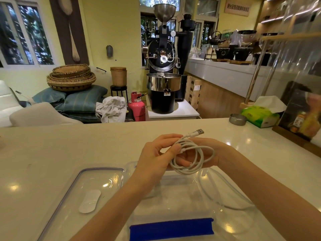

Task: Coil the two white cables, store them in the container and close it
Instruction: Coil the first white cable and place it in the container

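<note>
Both hands hold one white cable, wound into a loose coil above the table. My left hand pinches the coil at its left side. My right hand lies under and behind the coil, fingers through the loops. The cable's USB plug sticks up to the far right. A clear plastic container with a blue clasp stands open beneath my forearms. Its clear lid lies flat to the left. A second white cable lies loose, curving over the container's right side.
A small white oval pad lies under or on the lid. At the table's far right stand a metal ashtray, a green tissue pack and a framed menu stand. Beyond the table is a coffee roaster.
</note>
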A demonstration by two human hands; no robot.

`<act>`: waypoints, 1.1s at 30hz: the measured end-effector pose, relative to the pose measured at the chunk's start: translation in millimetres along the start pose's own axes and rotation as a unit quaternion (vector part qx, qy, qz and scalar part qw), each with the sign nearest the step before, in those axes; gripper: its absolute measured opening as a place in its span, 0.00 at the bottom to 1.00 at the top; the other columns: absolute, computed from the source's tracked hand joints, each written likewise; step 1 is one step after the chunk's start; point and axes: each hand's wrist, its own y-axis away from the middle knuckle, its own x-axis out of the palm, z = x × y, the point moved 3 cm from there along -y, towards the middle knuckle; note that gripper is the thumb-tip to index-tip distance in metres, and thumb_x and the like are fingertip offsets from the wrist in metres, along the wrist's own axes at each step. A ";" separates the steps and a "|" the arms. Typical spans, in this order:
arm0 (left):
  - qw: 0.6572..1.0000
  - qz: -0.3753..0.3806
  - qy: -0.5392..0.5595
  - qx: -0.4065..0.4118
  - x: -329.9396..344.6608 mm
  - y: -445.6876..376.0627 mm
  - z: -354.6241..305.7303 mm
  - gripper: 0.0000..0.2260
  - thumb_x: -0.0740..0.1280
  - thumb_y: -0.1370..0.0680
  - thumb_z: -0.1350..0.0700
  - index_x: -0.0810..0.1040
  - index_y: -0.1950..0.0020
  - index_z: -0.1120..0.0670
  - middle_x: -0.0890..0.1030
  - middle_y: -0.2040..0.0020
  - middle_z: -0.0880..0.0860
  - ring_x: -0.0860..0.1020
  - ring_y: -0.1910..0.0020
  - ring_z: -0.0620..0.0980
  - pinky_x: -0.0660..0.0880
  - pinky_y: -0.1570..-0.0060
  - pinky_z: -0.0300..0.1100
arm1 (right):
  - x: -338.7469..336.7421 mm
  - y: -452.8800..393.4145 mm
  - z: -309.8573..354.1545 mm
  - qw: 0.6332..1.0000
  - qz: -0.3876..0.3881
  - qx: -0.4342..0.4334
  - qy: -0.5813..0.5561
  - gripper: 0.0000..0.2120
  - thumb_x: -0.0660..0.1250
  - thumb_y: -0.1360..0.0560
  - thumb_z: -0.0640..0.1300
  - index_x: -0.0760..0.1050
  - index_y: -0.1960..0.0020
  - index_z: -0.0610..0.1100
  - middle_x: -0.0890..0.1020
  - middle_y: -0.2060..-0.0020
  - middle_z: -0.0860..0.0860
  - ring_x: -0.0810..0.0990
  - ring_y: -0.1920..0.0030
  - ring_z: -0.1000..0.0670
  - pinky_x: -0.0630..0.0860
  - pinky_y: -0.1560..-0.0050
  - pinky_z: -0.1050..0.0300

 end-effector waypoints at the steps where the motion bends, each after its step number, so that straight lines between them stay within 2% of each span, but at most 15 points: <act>1: 1.000 0.001 0.002 0.000 -0.4 0.0 -0.5 0.09 0.63 0.25 0.63 0.81 0.48 0.58 0.78 0.44 0.49 0.82 0.66 0.46 0.79 0.66 0.36 | -0.8 -0.3 -1.4 1.000 -0.007 0.004 0.012 0.10 0.65 0.38 0.48 0.79 0.72 0.44 0.80 0.72 0.47 0.77 0.69 0.51 0.75 0.60 0.56; 3: 1.000 0.008 0.009 -0.001 -1.1 0.2 -1.0 0.09 0.63 0.25 0.64 0.81 0.48 0.59 0.78 0.44 0.49 0.82 0.67 0.45 0.79 0.67 0.35 | -2.0 -0.7 -2.4 0.999 -0.011 0.008 0.030 0.10 0.65 0.37 0.49 0.78 0.72 0.44 0.79 0.74 0.48 0.75 0.71 0.52 0.73 0.63 0.59; 6: 1.000 0.019 0.005 0.001 -1.9 0.7 -1.1 0.09 0.63 0.25 0.64 0.80 0.48 0.59 0.78 0.46 0.49 0.82 0.66 0.45 0.79 0.66 0.35 | -0.3 -0.3 0.0 1.000 0.010 0.006 0.008 0.11 0.63 0.35 0.46 0.78 0.72 0.43 0.79 0.77 0.49 0.76 0.77 0.54 0.76 0.72 0.64; 12: 1.000 0.025 -0.009 -0.008 -1.5 0.1 2.4 0.09 0.63 0.25 0.64 0.81 0.48 0.59 0.78 0.45 0.48 0.82 0.66 0.48 0.80 0.65 0.37 | 6.7 6.4 0.4 1.000 0.018 -0.004 -0.021 0.11 0.62 0.37 0.44 0.78 0.75 0.43 0.78 0.78 0.49 0.76 0.78 0.55 0.76 0.75 0.65; 14: 0.999 0.029 -0.009 -0.014 -0.6 0.2 4.8 0.09 0.63 0.25 0.63 0.81 0.48 0.59 0.77 0.42 0.48 0.82 0.68 0.48 0.80 0.64 0.38 | 7.5 6.4 3.0 0.999 0.026 -0.023 -0.012 0.14 0.60 0.35 0.41 0.78 0.77 0.44 0.78 0.80 0.50 0.76 0.79 0.56 0.75 0.76 0.66; 17: 0.999 0.037 -0.014 -0.020 0.8 0.0 6.7 0.10 0.63 0.25 0.62 0.81 0.46 0.59 0.77 0.40 0.46 0.82 0.68 0.48 0.80 0.63 0.38 | 5.9 3.7 4.4 0.999 0.011 -0.028 0.021 0.24 0.55 0.26 0.36 0.76 0.79 0.43 0.76 0.81 0.50 0.74 0.80 0.56 0.73 0.78 0.67; 21: 0.998 0.043 -0.004 -0.034 2.5 1.0 4.5 0.10 0.62 0.24 0.62 0.81 0.47 0.56 0.79 0.42 0.46 0.82 0.69 0.48 0.80 0.64 0.38 | 1.0 -2.9 7.2 0.996 -0.034 -0.045 0.072 0.23 0.56 0.25 0.33 0.75 0.76 0.41 0.76 0.81 0.49 0.74 0.80 0.55 0.73 0.78 0.65; 26: 0.998 0.046 0.003 -0.047 3.3 2.2 5.8 0.10 0.62 0.24 0.62 0.81 0.49 0.55 0.81 0.46 0.51 0.82 0.69 0.48 0.80 0.64 0.38 | 1.2 -4.2 8.3 0.985 -0.084 -0.079 0.126 0.18 0.56 0.24 0.32 0.70 0.71 0.42 0.74 0.86 0.54 0.74 0.82 0.59 0.70 0.79 0.69; 28: 0.997 0.048 0.006 -0.051 1.9 1.9 6.0 0.10 0.62 0.24 0.62 0.81 0.48 0.55 0.83 0.51 0.54 0.83 0.69 0.48 0.80 0.65 0.38 | 2.6 -0.6 6.3 0.986 -0.082 -0.084 0.120 0.15 0.53 0.23 0.32 0.71 0.65 0.42 0.73 0.89 0.56 0.73 0.84 0.61 0.68 0.81 0.72; 31: 0.998 0.048 0.006 -0.047 0.4 2.6 2.8 0.10 0.62 0.24 0.61 0.81 0.47 0.56 0.85 0.61 0.56 0.82 0.69 0.48 0.79 0.66 0.37 | 7.4 2.3 5.6 0.990 -0.067 -0.047 0.117 0.12 0.52 0.22 0.35 0.74 0.51 0.35 0.75 0.87 0.55 0.75 0.83 0.60 0.70 0.81 0.69; 33: 0.998 0.036 0.016 -0.039 -1.0 2.9 0.4 0.10 0.61 0.23 0.62 0.81 0.49 0.55 0.84 0.68 0.53 0.82 0.70 0.46 0.79 0.67 0.36 | 8.0 5.1 12.3 0.994 -0.065 -0.030 0.087 0.12 0.53 0.22 0.37 0.74 0.52 0.36 0.76 0.84 0.54 0.75 0.82 0.58 0.72 0.79 0.67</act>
